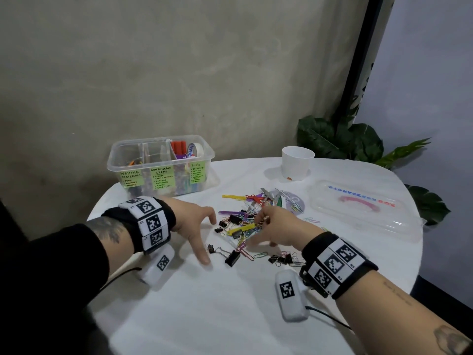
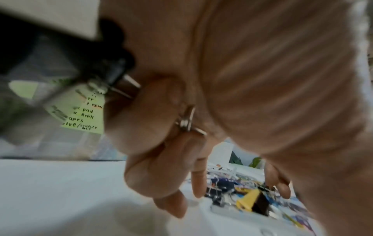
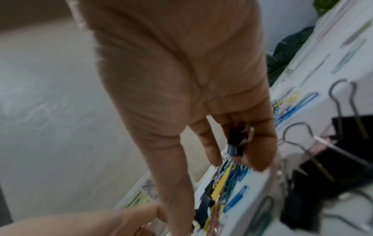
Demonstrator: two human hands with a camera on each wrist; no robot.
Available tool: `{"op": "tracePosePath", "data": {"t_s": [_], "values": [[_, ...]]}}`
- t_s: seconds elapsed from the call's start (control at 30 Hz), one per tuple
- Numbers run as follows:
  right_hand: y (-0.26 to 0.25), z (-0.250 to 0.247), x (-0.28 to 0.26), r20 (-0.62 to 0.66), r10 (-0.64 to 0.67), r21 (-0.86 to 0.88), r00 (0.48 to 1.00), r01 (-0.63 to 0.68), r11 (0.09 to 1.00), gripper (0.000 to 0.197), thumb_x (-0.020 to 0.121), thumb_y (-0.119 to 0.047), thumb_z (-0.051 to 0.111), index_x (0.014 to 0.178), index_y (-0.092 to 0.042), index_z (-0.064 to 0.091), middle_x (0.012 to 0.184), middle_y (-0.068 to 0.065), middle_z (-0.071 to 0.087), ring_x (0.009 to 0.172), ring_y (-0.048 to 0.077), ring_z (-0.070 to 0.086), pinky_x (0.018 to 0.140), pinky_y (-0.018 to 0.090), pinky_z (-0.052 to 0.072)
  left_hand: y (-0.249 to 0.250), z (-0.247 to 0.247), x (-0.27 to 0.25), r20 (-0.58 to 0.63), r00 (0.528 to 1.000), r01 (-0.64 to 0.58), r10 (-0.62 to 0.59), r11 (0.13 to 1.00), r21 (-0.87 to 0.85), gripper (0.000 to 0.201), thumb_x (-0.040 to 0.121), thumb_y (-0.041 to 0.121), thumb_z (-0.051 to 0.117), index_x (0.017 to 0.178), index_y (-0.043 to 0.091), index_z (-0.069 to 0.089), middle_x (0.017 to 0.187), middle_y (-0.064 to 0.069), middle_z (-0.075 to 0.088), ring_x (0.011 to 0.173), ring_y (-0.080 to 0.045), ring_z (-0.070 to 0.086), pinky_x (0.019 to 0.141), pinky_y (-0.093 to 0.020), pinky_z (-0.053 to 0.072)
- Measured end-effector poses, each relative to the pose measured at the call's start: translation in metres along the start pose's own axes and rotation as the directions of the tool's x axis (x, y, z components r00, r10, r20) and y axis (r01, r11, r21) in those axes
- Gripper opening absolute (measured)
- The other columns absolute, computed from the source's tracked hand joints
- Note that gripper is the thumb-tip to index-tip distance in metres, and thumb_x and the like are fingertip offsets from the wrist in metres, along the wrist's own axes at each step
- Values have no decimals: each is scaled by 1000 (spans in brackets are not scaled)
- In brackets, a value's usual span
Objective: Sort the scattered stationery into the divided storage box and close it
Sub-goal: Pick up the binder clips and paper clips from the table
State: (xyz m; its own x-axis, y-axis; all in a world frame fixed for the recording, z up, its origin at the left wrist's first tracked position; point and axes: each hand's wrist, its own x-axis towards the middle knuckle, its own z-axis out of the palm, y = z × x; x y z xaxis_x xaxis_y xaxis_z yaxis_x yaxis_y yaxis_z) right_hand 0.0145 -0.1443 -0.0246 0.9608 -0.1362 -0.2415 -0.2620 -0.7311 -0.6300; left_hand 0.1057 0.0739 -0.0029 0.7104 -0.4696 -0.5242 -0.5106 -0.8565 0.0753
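A pile of coloured paper clips and black binder clips (image 1: pixel 243 222) lies mid-table. My left hand (image 1: pixel 207 238) hovers at its left edge with thumb and forefinger spread. The left wrist view shows its other fingers (image 2: pixel 153 121) curled round binder clips (image 2: pixel 186 120) against the palm. My right hand (image 1: pixel 261 226) is over the pile; its curled fingers (image 3: pixel 260 143) pinch a small black binder clip (image 3: pixel 235 143). The clear divided storage box (image 1: pixel 161 149) stands open at the back left, with green labels. Its clear lid (image 1: pixel 363 208) lies at the right.
A white cup (image 1: pixel 298 162) stands behind the pile. A disc (image 1: pixel 294 202) lies under several clips. One larger black binder clip (image 1: pixel 232 258) and more small ones (image 1: pixel 281 258) lie nearer me. Plant leaves (image 1: pixel 358 142) rise behind the table's right rim.
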Motion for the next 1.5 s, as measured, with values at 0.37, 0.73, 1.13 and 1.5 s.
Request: {"op": "tracePosePath", "data": {"t_s": [0.37,0.73,1.13,1.5], "values": [[-28,38,-12,122,-234,-296,965,260,919,30,69,-28,80,85,-12,61,74,-4,55,61,14,48,48,24,36,28,25,18,-158,970,-202,186,975,-93,35,72,47,79,86,24,58,86,2,69,69,-13,55,64,-26,44],[-14,31,-4,18,-108,-140,994,110,984,27,94,-19,49,69,-10,51,64,9,54,57,22,47,51,27,36,11,22,11,-145,985,-116,92,978,-173,63,41,53,92,89,27,61,90,9,67,77,-15,62,70,-28,51],[-25,10,11,20,71,656,997,-67,752,17,86,-19,64,74,-12,53,63,7,53,43,15,40,36,16,23,8,24,16,-155,976,-189,155,952,-240,26,85,49,65,81,23,68,69,10,68,47,-4,52,55,-19,42],[-26,21,20,-28,-87,-181,996,80,980,38,59,-21,88,85,-11,61,80,-1,60,60,15,51,48,22,40,-1,7,34,-272,952,-58,-140,790,-610,34,97,41,41,94,11,57,76,-6,53,59,-21,45,48,-22,32]]}}
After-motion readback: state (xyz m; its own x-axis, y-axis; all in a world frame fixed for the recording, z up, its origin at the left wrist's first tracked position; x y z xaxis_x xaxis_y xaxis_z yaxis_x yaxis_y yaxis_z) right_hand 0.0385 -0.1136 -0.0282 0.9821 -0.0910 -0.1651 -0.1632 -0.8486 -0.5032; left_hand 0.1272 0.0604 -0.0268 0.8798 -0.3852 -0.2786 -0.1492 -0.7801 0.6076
